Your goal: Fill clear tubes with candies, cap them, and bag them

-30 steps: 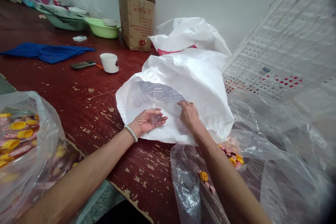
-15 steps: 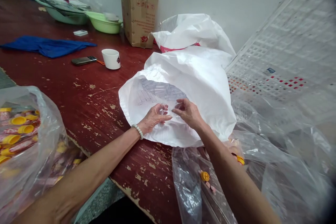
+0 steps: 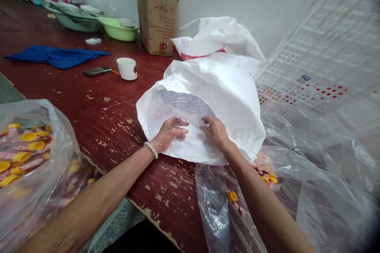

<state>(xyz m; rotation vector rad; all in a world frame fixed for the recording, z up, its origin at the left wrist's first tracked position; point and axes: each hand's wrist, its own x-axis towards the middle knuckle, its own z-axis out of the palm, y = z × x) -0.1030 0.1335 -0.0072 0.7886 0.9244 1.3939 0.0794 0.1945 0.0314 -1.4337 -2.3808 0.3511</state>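
Observation:
A white sack [image 3: 237,102] lies on its side with its mouth toward me, and a heap of clear plastic tubes [image 3: 188,102] shows inside. My left hand [image 3: 168,132], with a beaded bracelet at the wrist, is at the left of the mouth. Its thumb and fingers are closed on clear tubes, whose round ends show at the fingertips. Opposite it, my right hand [image 3: 216,131] has its fingers curled round a clear tube that is partly hidden. A gap of bare sack lies between the two hands.
At the left, a clear bag [image 3: 63,142] holds yellow-capped tubes [image 3: 28,146]. A white cup [image 3: 127,68], phone [image 3: 97,71], blue cloth [image 3: 56,56] and cardboard box [image 3: 160,19] stand or lie beyond. A white perforated crate [image 3: 314,55] leans at right above plastic sheeting [image 3: 320,182].
My hands have moved apart: the left slightly left, the right a little to the right and down. Clear tubes show more plainly in my left fingers. The view has shifted slightly.

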